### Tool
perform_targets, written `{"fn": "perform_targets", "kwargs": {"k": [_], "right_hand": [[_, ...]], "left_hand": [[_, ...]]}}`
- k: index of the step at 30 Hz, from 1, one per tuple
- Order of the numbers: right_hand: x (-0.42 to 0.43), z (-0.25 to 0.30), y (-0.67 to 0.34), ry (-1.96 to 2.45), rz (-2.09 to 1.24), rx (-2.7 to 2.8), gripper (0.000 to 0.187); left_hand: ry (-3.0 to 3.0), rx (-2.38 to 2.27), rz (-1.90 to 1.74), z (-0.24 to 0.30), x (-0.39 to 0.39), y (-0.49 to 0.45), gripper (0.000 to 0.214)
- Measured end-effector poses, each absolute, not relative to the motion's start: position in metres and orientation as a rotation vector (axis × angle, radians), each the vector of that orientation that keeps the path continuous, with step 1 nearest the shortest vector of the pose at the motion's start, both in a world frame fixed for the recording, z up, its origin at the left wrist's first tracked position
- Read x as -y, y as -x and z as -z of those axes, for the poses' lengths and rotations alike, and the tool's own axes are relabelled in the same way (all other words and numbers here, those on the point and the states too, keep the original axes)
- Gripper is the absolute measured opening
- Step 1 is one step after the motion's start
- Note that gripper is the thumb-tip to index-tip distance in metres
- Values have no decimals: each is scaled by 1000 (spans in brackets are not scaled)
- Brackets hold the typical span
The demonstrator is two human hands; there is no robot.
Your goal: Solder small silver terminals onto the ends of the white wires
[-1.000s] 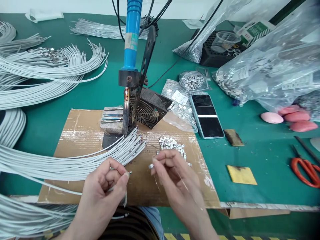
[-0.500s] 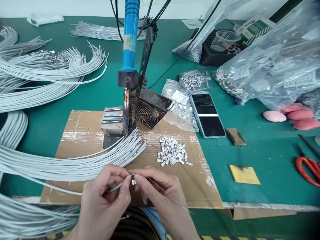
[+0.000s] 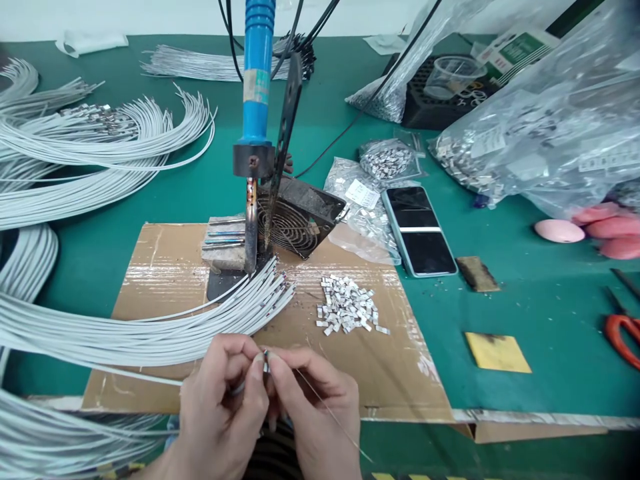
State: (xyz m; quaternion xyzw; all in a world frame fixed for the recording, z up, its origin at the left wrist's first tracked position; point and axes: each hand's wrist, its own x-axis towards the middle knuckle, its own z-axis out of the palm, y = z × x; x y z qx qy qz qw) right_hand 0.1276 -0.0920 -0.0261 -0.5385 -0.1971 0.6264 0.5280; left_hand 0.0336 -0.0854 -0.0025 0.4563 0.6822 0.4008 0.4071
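Observation:
My left hand [image 3: 223, 403] pinches the end of a thin white cable [image 3: 150, 379] that runs off to the left. My right hand [image 3: 313, 407] meets it fingertip to fingertip, pinching a small metal connector shell [image 3: 266, 361] against the cable end; a thin wire trails from that hand toward the lower right. Both hands hover over the near edge of a cardboard sheet [image 3: 160, 280]. A pile of small metal shells [image 3: 348, 310] lies on the cardboard just beyond my right hand. A fan of white cable ends [image 3: 240, 307] lies beyond my left hand.
A blue-handled soldering iron [image 3: 256, 100] stands upright in a holder, with a small fan [image 3: 295, 223] behind it. A phone [image 3: 419, 230], bags of metal parts [image 3: 540, 147], a yellow sponge [image 3: 497, 352], red scissors [image 3: 623, 330] and bundles of white cables [image 3: 90, 140] lie on the green table.
My right hand came down from the shell pile with one shell and joined my left hand at the cable end. Both hands then drew slightly nearer to me.

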Motion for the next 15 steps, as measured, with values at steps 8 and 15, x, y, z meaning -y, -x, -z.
{"fn": "perform_targets", "kwargs": {"k": [8,15], "right_hand": [[74,21,-166,1271,-1246,1217,16],[69,25,-169,1345,-1356,716,9]], "left_hand": [[-898,-1584,-807,-17,68,-22,23],[-773,-1595,-851,-18,64,-22,20]]}}
